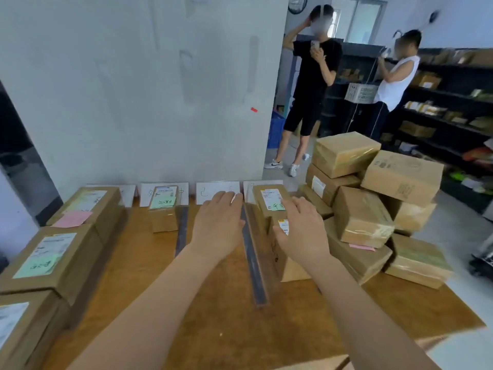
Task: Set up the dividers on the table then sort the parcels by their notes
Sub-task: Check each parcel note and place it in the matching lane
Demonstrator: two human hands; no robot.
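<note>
Wood-topped table (218, 303) is standing against a white wall (133, 89), with white cards (216, 192) leaning along its far edge and dark dividers (182, 231) lying near to far, splitting the top into lanes. Setup is looking done, so sorting seems to be the step in hand. Both hands are reaching out, apart from each other, one on each side of the right divider (252, 260). Left hand (217, 225) is hovering or resting in the middle lane near its card, fingers straight, holding nothing. Right hand (301, 231) is lying open, fingers spread, over the parcels (269, 196) in the right lane, reaching a green note (277, 206); whether it is pressing, I cannot tell. More boxes are sitting in the left lanes, among them a small parcel (163, 201) under the second card. An unsorted pile (360, 214) is waiting at right, one box showing a pink note (361, 247). Next move is probably calling for taking a box from that pile, reading its note and matching it to a card.
</note>
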